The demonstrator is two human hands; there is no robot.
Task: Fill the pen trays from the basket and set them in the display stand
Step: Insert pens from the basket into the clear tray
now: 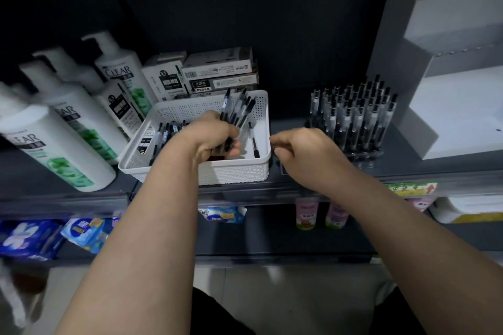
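Your left hand (215, 139) grips upright pens (238, 110) over the basket (234, 171); the pen tray (364, 153) stands to its right, nearer your loosely curled, empty right hand (307, 152)

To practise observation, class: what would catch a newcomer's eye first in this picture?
The left hand grips a bundle of pens inside the white basket at the shelf's centre. To its right stands a tray of upright pens, and big white shampoo bottles crowd the left.

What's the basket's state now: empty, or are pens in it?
Not empty: in the basket loose pens lie at left, a single pen at right, besides the bunch the left hand grips.
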